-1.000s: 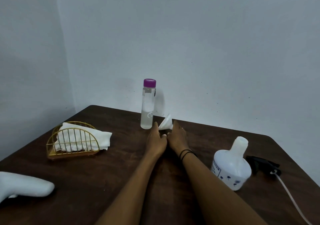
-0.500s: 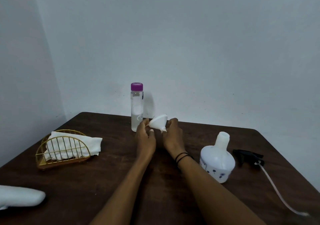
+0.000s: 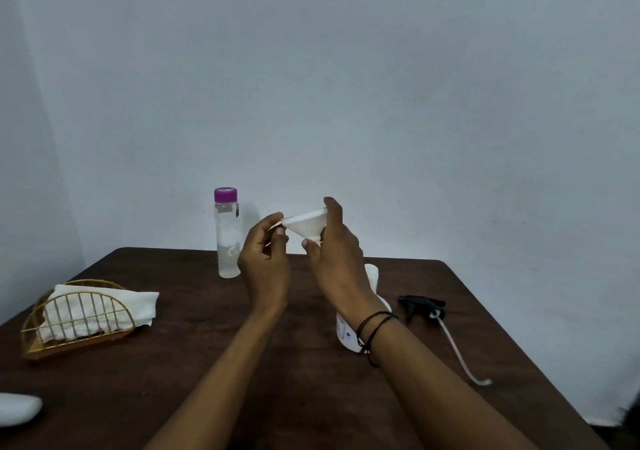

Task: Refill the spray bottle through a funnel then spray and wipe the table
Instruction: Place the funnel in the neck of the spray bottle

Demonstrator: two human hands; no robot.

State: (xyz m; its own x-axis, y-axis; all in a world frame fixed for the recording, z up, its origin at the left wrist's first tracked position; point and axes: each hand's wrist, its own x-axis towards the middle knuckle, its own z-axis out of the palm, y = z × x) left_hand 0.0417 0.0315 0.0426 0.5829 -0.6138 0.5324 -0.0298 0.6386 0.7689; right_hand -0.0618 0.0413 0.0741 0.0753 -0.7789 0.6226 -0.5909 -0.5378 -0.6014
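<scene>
A small white funnel is held up above the dark wooden table, wide mouth up and spout down. My right hand grips it at the rim and spout. My left hand pinches its left rim. The white spray bottle, uncapped, stands mostly hidden behind my right wrist. Its black spray head with a white dip tube lies on the table to the right. A clear water bottle with a purple cap stands upright at the back.
A gold wire holder with a folded white cloth sits at the left. A white rounded object lies at the near left edge. Pale walls meet in the corner behind the table.
Both hands have lifted the funnel off the table by the water bottle and raised it, turning it upright. The view has tilted, so my right arm now covers the spray bottle.
</scene>
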